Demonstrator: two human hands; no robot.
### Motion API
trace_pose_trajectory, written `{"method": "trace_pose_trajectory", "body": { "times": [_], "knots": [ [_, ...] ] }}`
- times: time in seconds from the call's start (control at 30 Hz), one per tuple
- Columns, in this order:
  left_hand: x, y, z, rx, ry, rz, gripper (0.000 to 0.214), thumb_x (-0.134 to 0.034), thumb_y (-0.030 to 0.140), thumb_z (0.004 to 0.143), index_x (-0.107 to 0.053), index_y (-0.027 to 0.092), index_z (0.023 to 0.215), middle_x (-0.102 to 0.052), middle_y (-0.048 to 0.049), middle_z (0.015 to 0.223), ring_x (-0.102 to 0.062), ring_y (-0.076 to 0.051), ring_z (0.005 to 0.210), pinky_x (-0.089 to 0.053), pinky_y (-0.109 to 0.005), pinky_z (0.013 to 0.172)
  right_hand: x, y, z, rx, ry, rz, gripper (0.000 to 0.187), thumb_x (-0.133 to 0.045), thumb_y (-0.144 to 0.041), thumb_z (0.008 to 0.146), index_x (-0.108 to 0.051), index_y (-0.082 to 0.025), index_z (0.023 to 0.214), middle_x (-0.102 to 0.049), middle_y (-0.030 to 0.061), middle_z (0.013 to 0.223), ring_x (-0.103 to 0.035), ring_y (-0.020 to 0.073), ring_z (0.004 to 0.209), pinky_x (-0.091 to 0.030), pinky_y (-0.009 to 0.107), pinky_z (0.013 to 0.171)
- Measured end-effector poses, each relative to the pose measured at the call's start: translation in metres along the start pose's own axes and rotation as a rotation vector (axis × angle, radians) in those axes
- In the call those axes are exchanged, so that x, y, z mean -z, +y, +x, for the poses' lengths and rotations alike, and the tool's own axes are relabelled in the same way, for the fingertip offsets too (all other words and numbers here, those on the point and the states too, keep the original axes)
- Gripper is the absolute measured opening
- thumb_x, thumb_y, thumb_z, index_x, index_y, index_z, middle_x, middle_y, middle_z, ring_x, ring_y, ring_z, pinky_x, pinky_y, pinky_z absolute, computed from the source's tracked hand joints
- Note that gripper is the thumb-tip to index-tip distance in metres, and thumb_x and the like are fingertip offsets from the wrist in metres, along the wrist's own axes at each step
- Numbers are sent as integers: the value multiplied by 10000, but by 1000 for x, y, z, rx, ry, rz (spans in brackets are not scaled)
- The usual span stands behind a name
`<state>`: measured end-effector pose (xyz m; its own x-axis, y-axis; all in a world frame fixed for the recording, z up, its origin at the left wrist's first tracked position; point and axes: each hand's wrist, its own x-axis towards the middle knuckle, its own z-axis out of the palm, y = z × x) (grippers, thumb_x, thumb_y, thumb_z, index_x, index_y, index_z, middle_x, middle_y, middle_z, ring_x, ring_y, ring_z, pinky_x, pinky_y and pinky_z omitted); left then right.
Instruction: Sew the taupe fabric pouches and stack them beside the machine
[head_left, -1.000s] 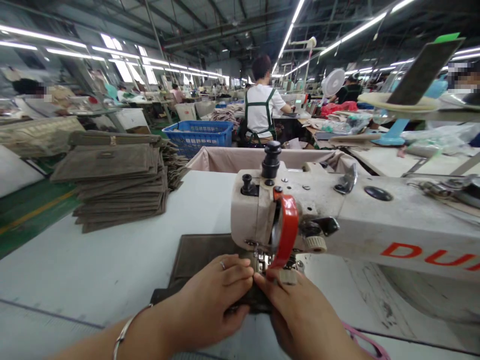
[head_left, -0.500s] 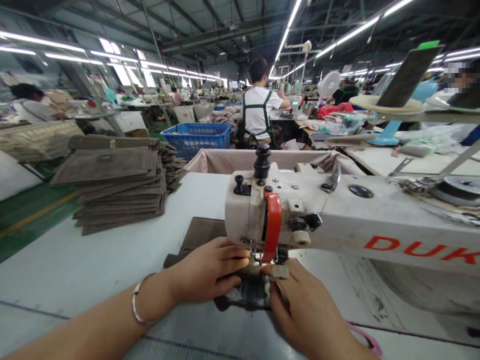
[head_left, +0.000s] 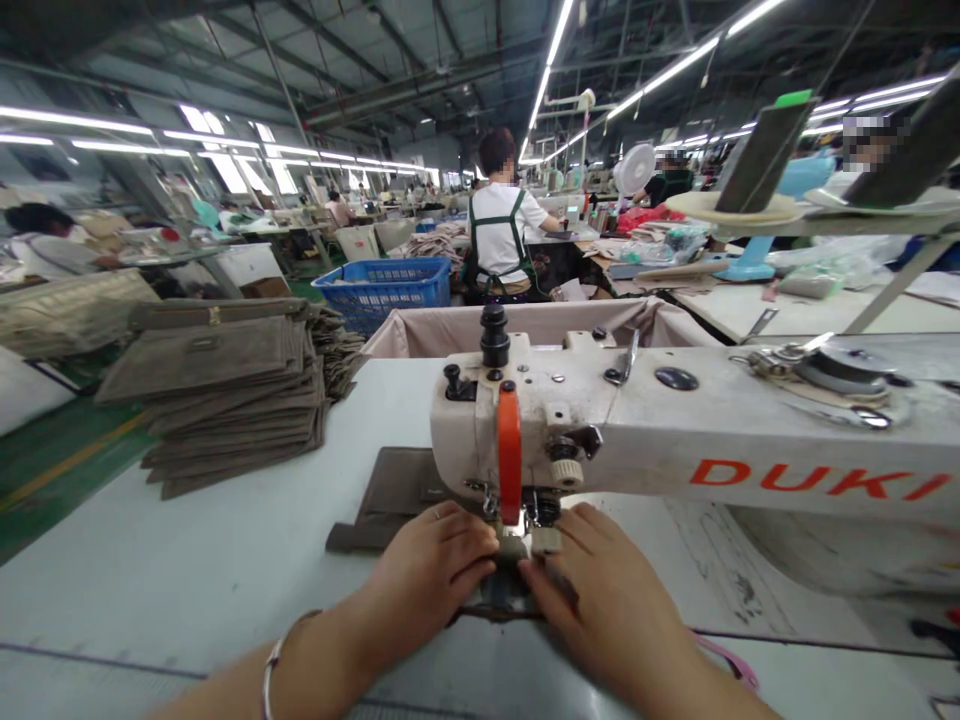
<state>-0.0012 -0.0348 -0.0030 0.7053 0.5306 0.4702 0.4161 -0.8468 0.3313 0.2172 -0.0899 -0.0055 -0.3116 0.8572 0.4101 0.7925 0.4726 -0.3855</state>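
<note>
The cream sewing machine head (head_left: 525, 420), marked DUKI on its arm, stands over the white table (head_left: 187, 520). Its red guard (head_left: 509, 455) hangs at the front. An olive-brown fabric panel (head_left: 397, 485) lies under the needle area and runs back behind the machine head. My left hand (head_left: 427, 570) and my right hand (head_left: 600, 600) press flat on the fabric, one on each side of the presser foot (head_left: 516, 545). The hands hide most of the near part of the panel. A metal bangle (head_left: 274, 670) circles my left wrist.
A tall stack of olive-brown fabric pieces (head_left: 217, 380) sits on the table to the left. Behind the machine are a cloth-lined bin (head_left: 480, 330) and a blue plastic basket (head_left: 382, 290). A pink strap (head_left: 731, 660) lies by the lower right. A co-worker (head_left: 499, 205) sits beyond.
My hands have drawn closer together and cover more of the fabric near the foot. The whole view has shifted, with the machine sitting further left in the frame.
</note>
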Motion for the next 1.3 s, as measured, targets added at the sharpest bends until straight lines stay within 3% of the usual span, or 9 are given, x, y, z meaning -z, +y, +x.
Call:
{"method": "trace_pose_trajectory", "body": {
  "times": [0.13, 0.47, 0.67, 0.97, 1.3],
  "knots": [
    [-8, 12, -3, 68, 58, -1, 89, -568, 179, 953, -652, 194, 979, -729, -18, 985, -655, -183, 881, -528, -318, 853, -5, -5, 3, 17, -70, 150, 234, -607, -46, 870, -649, -217, 1024, -679, 28, 994, -568, 228, 906, -473, 373, 805],
    [-9, 9, 2, 102, 85, -28, 147, -564, 112, 908, -682, 197, 894, -735, -19, 922, -670, -170, 835, -546, -316, 837, -11, -6, 3, 66, 12, 32, 179, -590, -62, 871, -681, -200, 941, -685, 45, 880, -595, 223, 789, -517, 348, 706],
    [-9, -1, 11, 101, 84, -57, 122, -616, 96, 859, -680, 200, 863, -732, -25, 872, -674, -197, 864, -550, -330, 853, -13, -6, 9, 77, 63, -30, 211, -575, -52, 864, -691, -195, 966, -703, 66, 922, -632, 233, 872, -548, 359, 793],
    [-10, -7, 14, 168, 35, -39, 149, -693, 78, 802, -699, 211, 869, -738, -10, 897, -670, -223, 880, -531, -362, 846, -16, -3, 13, 86, 113, -75, 232, -559, -41, 861, -705, -188, 966, -718, 80, 943, -651, 241, 839, -559, 364, 769],
    [-11, -6, 15, 170, 75, -54, 160, -693, 53, 782, -691, 205, 832, -725, -13, 870, -660, -212, 863, -534, -352, 847, -17, -4, 13, 112, 123, -114, 231, -588, -23, 832, -707, -193, 932, -719, 71, 916, -647, 235, 824, -551, 344, 757]
  ]
}}
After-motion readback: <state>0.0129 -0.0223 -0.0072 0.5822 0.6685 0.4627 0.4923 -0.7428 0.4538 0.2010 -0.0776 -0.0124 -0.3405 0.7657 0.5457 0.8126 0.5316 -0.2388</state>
